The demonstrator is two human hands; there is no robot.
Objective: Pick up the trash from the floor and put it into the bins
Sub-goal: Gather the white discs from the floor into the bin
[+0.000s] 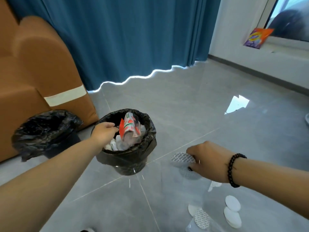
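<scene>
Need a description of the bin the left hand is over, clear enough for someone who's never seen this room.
Start at the brown sofa in front of the blue curtain. Two bins lined with black bags stand on the grey floor at its foot. It is the fuller bin, farther from the sofa, under the left hand: white scraps and a red-and-white wrapper fill it, while no trash shows in the other bin.

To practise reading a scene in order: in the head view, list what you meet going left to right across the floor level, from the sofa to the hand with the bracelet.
Brown sofa → empty black-lined bin → left hand → fuller bin holding a red-and-white wrapper → round seal disc → right hand.
</scene>
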